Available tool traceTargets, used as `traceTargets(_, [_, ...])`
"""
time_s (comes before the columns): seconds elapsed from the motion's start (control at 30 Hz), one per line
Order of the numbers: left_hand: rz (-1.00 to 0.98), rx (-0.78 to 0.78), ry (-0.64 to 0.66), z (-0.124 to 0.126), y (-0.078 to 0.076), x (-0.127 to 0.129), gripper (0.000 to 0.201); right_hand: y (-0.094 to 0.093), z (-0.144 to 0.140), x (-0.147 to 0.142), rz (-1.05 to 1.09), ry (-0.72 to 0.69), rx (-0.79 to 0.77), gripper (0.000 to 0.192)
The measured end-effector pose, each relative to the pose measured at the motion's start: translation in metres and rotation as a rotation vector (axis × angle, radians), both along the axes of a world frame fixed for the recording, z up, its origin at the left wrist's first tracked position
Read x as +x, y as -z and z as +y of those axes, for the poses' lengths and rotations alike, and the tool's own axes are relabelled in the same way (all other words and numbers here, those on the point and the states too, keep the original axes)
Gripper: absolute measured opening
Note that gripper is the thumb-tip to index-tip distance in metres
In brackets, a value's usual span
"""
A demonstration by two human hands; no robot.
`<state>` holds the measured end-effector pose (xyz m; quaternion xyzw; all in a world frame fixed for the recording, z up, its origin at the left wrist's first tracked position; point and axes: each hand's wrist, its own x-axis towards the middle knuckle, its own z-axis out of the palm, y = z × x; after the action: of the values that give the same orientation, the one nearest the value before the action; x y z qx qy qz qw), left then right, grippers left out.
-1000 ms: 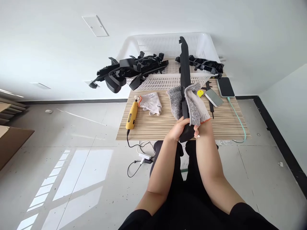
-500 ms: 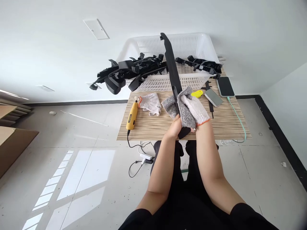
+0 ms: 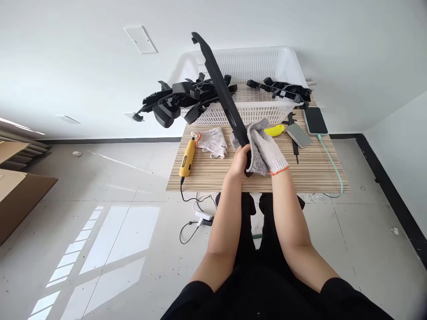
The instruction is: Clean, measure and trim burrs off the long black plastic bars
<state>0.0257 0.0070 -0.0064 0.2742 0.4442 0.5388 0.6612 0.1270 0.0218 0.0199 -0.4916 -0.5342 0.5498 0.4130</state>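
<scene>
My bare left hand [image 3: 239, 161] is closed around the lower part of a long black plastic trim piece [image 3: 220, 86]. The piece slants up and to the left, its hooked tip in front of the white basket. On my right hand [image 3: 271, 153] is a white knit glove with an orange cuff. That hand is closed on a grey cloth [image 3: 257, 155], which is pressed against the trim's lower end and hides part of it. A further grey fold of cloth shows behind the trim.
A white plastic basket [image 3: 267, 109] holds several black plastic parts [image 3: 187, 95], some jutting over its rim. On the striped table [image 3: 213, 175] lie a yellow rotary tool [image 3: 187, 158], a spare glove [image 3: 213, 141], a yellow-handled tool [image 3: 275, 130], a grey box [image 3: 299, 135], a black caliper [image 3: 295, 149] and a phone [image 3: 315, 120].
The trim piece has tilted further left, its upper tip moving left and up. Its lower end has risen from the table's front edge. Both hands still hold trim and cloth.
</scene>
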Motion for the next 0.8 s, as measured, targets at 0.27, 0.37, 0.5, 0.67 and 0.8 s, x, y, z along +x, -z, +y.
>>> traceTargets(0.27, [0.288, 0.246, 0.105, -0.017, 0.002, 0.001, 0.012, 0.006, -0.021, 0.015, -0.235, 0.128, 0.000, 0.052])
traceTargets(0.37, [0.284, 0.318, 0.166, -0.020, 0.001, 0.003, 0.010, 0.003, -0.020, 0.024, -0.238, 0.116, -0.017, 0.055])
traceTargets(0.5, [0.267, 0.234, 0.193, -0.018, 0.002, 0.003, 0.016, 0.004, -0.013, 0.038, -0.255, 0.129, -0.010, 0.055])
traceTargets(0.67, [0.149, 0.091, 0.237, -0.019, 0.004, 0.006, 0.011, 0.017, -0.006, 0.050, -0.121, 0.141, -0.071, 0.047])
traceTargets(0.8, [0.103, 0.109, 0.219, -0.021, 0.007, 0.008, 0.006, 0.022, -0.005, 0.049, -0.251, 0.209, 0.003, 0.044])
